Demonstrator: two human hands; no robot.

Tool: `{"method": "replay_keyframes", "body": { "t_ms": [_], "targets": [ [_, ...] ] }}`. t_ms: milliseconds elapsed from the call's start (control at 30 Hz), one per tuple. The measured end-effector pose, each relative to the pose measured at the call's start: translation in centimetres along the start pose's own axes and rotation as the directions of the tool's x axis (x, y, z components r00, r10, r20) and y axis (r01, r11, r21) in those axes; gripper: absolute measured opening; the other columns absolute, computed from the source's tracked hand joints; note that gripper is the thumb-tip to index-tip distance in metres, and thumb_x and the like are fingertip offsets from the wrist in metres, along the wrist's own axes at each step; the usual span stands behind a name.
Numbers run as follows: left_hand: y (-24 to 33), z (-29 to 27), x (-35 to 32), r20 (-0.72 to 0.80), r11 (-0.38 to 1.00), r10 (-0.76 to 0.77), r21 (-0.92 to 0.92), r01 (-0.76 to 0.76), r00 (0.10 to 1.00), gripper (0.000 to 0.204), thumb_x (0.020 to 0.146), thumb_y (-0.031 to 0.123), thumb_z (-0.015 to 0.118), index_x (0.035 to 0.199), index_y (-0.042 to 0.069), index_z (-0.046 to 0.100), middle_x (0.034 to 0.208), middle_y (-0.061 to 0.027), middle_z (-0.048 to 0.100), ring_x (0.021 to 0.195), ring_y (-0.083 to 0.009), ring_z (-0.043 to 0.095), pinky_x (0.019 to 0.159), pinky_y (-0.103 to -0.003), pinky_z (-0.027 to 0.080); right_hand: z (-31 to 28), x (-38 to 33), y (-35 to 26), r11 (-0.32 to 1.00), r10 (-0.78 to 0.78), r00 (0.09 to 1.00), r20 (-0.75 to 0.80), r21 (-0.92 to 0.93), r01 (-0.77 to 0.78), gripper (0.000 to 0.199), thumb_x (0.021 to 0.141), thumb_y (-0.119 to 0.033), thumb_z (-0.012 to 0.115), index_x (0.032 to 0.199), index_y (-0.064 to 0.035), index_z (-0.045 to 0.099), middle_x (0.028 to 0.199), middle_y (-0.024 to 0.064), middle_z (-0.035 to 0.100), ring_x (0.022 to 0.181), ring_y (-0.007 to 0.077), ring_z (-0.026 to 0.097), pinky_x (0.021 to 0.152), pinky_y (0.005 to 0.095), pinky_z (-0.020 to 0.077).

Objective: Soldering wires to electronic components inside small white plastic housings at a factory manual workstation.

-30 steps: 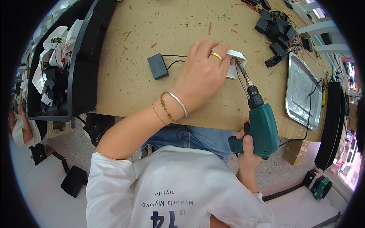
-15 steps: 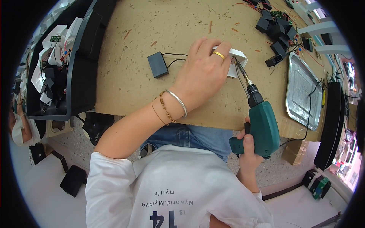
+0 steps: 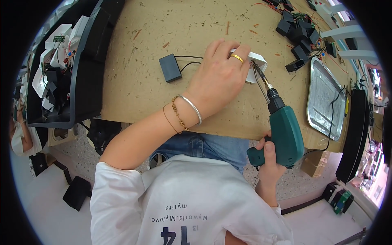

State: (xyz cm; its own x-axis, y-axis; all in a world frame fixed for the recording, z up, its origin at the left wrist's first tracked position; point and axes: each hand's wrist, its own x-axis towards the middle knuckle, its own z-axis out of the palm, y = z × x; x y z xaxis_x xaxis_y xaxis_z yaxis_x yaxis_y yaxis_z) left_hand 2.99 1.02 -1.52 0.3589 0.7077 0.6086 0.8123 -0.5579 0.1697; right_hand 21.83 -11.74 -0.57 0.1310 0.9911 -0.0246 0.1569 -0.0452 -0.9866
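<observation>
White plastic housing [image 3: 256, 65] lies on the table [image 3: 139, 81], mostly covered by the left hand [image 3: 218, 77], which presses flat on it with fingers spread over its top; only the right edge of the housing shows. Right hand [image 3: 267, 157] is closed around the grip of a green cordless screwdriver [image 3: 286, 130], below and right of the housing at the table's near edge. The driver's bit [image 3: 259, 75] slants up-left and meets the housing just beside the left hand's ring finger.

Small black box [image 3: 170, 68] with two thin black wires lies just left of the left hand; the wires run toward the housing.

Containers: black bin [image 3: 87, 85] at left, holding white housings and small circuit boards; shallow metal tray [image 3: 324, 98] at right, a black cable crossing it.

Table surface is tan, fibrous board, littered with short wire scraps. Cluster of black boxes [image 3: 300, 34] at the far right.
</observation>
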Motion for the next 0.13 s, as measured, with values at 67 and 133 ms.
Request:
{"method": "replay_keyframes", "body": {
  "t_ms": [67, 133],
  "targets": [
    [-0.01, 0.05, -0.04, 0.001, 1.0, 0.003, 0.004, -0.003, 1.0, 0.014, 0.075, 0.008, 0.058, 0.085, -0.002, 0.059, 0.108, -0.0094, 0.055, 0.104, -0.0279, 0.051, 0.089, -0.041, 0.043, 0.0, 0.03, -0.24, 0.999, 0.029, 1.0, -0.002, 0.017, -0.029, 0.037, 0.085, -0.016, 0.06, 0.115, 0.0056, 0.052, 0.09, 0.0123, 0.06, 0.067, 0.0129, 0.054, 0.062, 0.0257, 0.0465],
    [-0.02, 0.02, -0.03, 0.008, 1.0, -0.002, -0.004, 0.002, 1.0, 0.014, 0.075, 0.008, 0.058, 0.085, -0.002, 0.059, 0.108, -0.0095, 0.055, 0.105, -0.0277, 0.051, 0.09, -0.041, 0.043, -0.08, 0.07, -0.46, 0.998, 0.068, 0.998, 0.008, 0.014, -0.069, 0.038, 0.085, -0.017, 0.06, 0.115, 0.005, 0.053, 0.091, 0.0129, 0.06, 0.067, 0.0133, 0.055, 0.07, 0.0276, 0.0473]
  ]
}}
